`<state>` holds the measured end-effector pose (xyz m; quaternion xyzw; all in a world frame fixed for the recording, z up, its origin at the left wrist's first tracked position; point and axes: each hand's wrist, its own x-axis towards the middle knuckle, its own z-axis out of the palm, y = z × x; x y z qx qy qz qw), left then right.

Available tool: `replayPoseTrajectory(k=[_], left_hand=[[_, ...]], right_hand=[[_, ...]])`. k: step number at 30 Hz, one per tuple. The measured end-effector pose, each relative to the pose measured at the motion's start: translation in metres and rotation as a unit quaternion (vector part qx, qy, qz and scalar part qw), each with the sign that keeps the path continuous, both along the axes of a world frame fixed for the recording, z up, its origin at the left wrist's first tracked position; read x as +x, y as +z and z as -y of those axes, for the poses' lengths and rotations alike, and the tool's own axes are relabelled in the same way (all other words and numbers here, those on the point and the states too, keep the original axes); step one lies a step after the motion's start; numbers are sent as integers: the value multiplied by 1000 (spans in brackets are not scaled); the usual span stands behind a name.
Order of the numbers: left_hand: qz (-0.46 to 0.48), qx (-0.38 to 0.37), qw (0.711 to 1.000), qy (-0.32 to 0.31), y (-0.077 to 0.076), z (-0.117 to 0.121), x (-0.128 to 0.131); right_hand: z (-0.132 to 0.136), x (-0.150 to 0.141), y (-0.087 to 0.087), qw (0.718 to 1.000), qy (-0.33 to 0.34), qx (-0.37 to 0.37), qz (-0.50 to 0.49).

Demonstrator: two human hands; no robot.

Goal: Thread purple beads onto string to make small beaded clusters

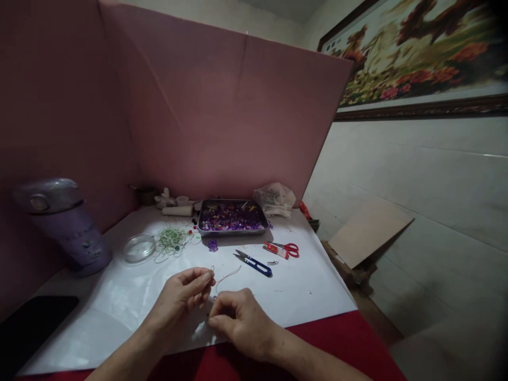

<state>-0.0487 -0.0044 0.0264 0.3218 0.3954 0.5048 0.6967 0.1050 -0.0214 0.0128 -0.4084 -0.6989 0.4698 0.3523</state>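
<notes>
My left hand (191, 286) is closed in a pinch on a thin cord (228, 275), just above the white sheet. A loose end of the cord trails off to the right, and a small loop sticks up past the fingertips. Lower and to the right, my right hand (242, 320) is also pinched, thumb against forefinger. Whatever lies between those fingertips is too small to make out. Beyond the hands lie blue thread snips (254, 263), and a small purple beaded piece (213, 245) rests near the tray.
A metal tray (234, 233) of mostly purple beads stands at the back. To its left are tangled green thread (172, 241), a clear round dish (138, 247) and a purple bottle (75, 227). Red-handled scissors (292, 250) lie right; a dark flat object (43, 323) sits front left.
</notes>
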Motion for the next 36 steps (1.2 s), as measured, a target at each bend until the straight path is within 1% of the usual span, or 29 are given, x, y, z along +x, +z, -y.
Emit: replayPoseTrajectory(k=[4,5,6,7,9,10,11,12,13,15,16,18,22,28,33,36], left_hand=[[-7,0,1000,-7,1,-1,0],[-10,2,1000,-13,2,-1,1],[-13,4,1000,-18,3,0,1],[-17,8,1000,-25,5,0,2],[-27,14,999,-39,8,1,3],[-32,15,998,-47,9,2,3],[-37,16,998,-57,10,2,4],[-41,19,997,-67,10,2,4],[-44,22,996,-78,10,3,5],[-46,33,993,-99,8,3,5],[-45,37,992,-108,7,3,5],[-43,38,991,-121,5,3,5],[-38,41,990,-131,6,4,5],[-50,33,992,-113,11,5,7],[-72,19,993,-94,7,4,7],[-78,17,991,-104,4,4,7]], right_hand=[[1,3,1,996,79,-1,29],[0,4,2,995,90,4,35],[0,5,4,995,86,16,41],[-1,5,6,996,62,36,44],[-4,6,11,994,-39,99,35],[-6,7,13,987,-94,128,16],[-7,8,14,980,-132,147,-12],[-9,9,15,978,-138,147,-43],[-11,9,14,982,-118,129,-72],[-13,10,12,991,-48,61,-112],[-14,9,10,992,-28,31,-120],[-15,9,6,992,-31,3,-119],[-16,8,4,992,-65,7,-108],[-15,9,8,992,-61,2,-112],[-13,9,9,993,-67,6,-96],[-13,9,11,993,-64,15,-98]])
